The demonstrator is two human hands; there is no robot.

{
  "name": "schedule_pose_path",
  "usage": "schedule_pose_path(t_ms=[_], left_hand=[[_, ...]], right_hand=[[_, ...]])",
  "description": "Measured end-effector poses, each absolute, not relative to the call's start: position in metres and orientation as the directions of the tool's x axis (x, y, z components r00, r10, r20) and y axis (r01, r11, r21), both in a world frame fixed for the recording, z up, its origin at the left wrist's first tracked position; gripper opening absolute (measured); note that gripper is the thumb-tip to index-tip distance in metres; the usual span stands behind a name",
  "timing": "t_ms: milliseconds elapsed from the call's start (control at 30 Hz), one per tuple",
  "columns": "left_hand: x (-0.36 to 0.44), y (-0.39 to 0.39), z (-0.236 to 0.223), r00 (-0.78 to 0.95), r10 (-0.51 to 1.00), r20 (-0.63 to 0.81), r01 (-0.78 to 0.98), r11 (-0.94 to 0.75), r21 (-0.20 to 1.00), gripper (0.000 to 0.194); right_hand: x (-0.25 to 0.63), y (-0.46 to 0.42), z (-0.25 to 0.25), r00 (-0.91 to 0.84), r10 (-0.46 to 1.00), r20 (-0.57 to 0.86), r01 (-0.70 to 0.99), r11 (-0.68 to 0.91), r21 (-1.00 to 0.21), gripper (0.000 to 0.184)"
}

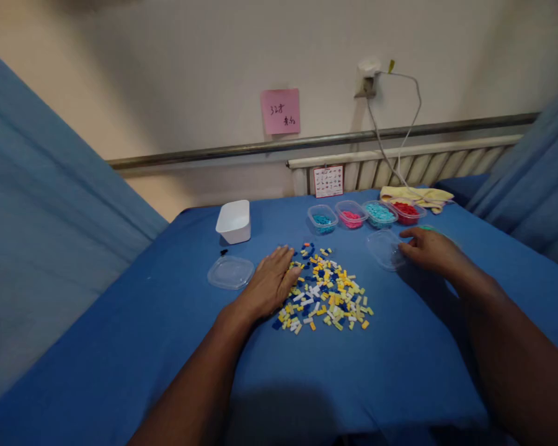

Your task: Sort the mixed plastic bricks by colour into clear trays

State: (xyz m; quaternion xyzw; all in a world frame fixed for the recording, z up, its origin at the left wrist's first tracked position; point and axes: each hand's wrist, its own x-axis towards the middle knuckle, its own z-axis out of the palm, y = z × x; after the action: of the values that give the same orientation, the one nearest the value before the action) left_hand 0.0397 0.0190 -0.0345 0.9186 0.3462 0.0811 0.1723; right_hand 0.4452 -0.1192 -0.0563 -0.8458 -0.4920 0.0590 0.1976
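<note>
A heap of small bricks [328,291] in yellow, white, blue and orange lies in the middle of the blue table [167,347]. My left hand [272,282] rests flat on the heap's left edge, fingers stretched out over the bricks. My right hand [430,249] lies to the right, its fingers curled on the rim of an empty clear plastic tub [385,249]. A green thing peeks out behind that hand; I cannot make it out.
Behind the heap stands a row of clear tubs: blue bricks [322,219], pink [351,215], turquoise [380,213], red [407,210]. A white tub [235,221] and a clear lid [231,272] sit at the left. A yellow cloth [430,196] and a cable lie at the back right.
</note>
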Motion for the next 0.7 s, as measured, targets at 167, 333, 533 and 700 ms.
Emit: schedule_pose_path(t_ms=[167, 333, 533, 700], left_hand=[[0.044, 0.014, -0.035, 0.760, 0.635, -0.143, 0.648, -0.722, 0.242, 0.087], [0.048, 0.013, -0.039, 0.757, 0.645, -0.102, 0.652, -0.737, 0.179, 0.083], [0.051, 0.016, -0.041, 0.736, 0.672, -0.090, 0.677, -0.724, 0.132, 0.082], [0.063, 0.017, -0.047, 0.717, 0.695, -0.046, 0.695, -0.709, 0.118, 0.079]], right_hand=[[0.448, -0.127, -0.052, 0.595, 0.802, 0.048, 0.795, -0.579, -0.181, 0.054], [0.428, -0.123, -0.050, 0.418, 0.908, 0.017, 0.906, -0.416, -0.080, 0.061], [0.391, -0.115, -0.065, 0.290, 0.947, -0.135, 0.953, -0.299, -0.051, 0.067], [0.379, -0.117, -0.061, 0.285, 0.951, -0.122, 0.957, -0.289, -0.018, 0.062]])
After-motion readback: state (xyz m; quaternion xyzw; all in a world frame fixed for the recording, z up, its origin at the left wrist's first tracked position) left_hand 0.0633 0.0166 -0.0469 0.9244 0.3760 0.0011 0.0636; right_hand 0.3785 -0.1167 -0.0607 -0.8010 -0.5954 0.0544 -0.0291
